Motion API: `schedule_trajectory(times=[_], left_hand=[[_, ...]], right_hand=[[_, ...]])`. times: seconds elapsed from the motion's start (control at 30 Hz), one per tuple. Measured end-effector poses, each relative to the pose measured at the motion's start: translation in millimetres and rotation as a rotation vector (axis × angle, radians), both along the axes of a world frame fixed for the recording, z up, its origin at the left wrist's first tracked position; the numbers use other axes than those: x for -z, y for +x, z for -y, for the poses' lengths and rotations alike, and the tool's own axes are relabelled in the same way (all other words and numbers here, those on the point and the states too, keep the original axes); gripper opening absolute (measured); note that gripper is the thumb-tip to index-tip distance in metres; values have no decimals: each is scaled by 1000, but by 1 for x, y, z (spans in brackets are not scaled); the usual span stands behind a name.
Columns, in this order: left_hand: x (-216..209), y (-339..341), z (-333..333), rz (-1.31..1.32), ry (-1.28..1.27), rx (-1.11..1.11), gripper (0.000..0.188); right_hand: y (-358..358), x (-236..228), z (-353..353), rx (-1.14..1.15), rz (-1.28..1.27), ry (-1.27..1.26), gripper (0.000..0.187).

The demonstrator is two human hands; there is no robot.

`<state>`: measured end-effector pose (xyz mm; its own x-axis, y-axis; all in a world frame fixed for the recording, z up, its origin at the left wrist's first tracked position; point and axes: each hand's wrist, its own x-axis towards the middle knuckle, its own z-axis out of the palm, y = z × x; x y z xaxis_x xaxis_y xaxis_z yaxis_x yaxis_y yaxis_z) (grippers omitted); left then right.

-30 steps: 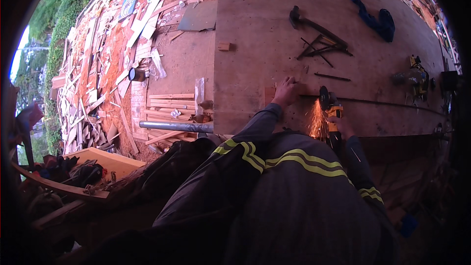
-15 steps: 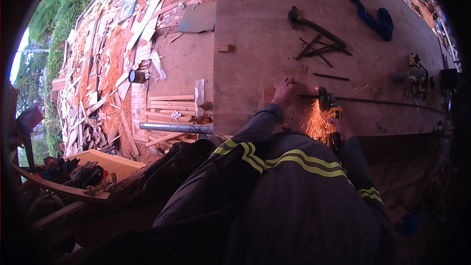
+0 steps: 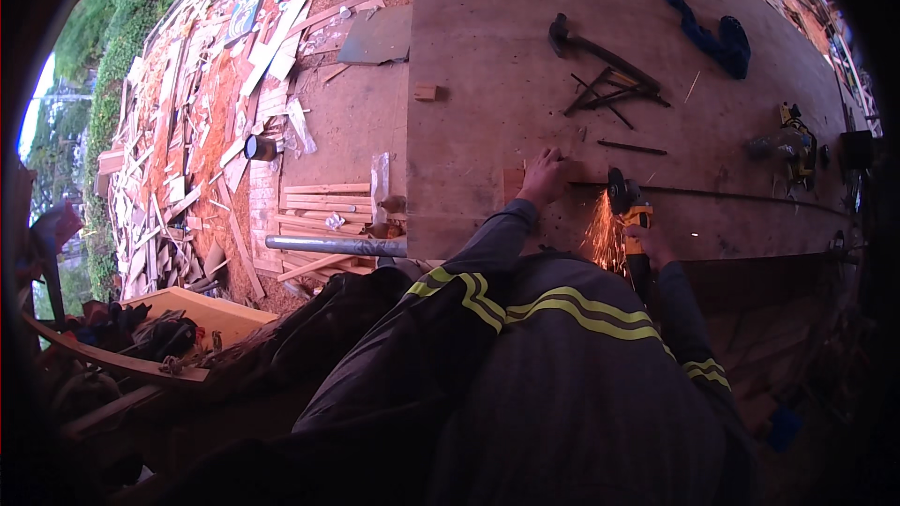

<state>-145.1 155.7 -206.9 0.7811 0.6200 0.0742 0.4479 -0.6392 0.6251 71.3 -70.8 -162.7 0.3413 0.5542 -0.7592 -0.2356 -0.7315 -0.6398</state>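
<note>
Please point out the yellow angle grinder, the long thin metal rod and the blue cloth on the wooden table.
yellow angle grinder (image 3: 630,211), head view, yellow body
long thin metal rod (image 3: 741,195), head view, mid-length
blue cloth (image 3: 717,37), head view, centre fold

I am working in an open-air carpentry yard. My big plywood desk (image 3: 487,56) carries a hammer (image 3: 586,42) and loose metal rods (image 3: 614,94). Heaps of scrap wood (image 3: 187,150) and reddish sawdust cover the ground, with green bushes (image 3: 103,66) beyond. Sparks (image 3: 603,242) fly from my angle grinder (image 3: 630,215).
</note>
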Motion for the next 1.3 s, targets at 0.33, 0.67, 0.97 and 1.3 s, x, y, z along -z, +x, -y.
schedule_trajectory(times=[0.33, 0.67, 0.97, 1.3], left_hand=[[4, 0, -1, 50, 31, -2, 47], [-3, 0, 0, -19, -18, 4, 49], [-3, 2, 0, -8, -1, 3, 44], [-4, -1, 1, -8, -5, -3, 50]], right_hand=[[3, 4, -4, 3, -10, 13, 22], [4, 1, -1, -44, 4, -12, 21], [9, 7, 1, -65, 23, -13, 23], [-2, -12, -10, -1, -17, -51, 22]])
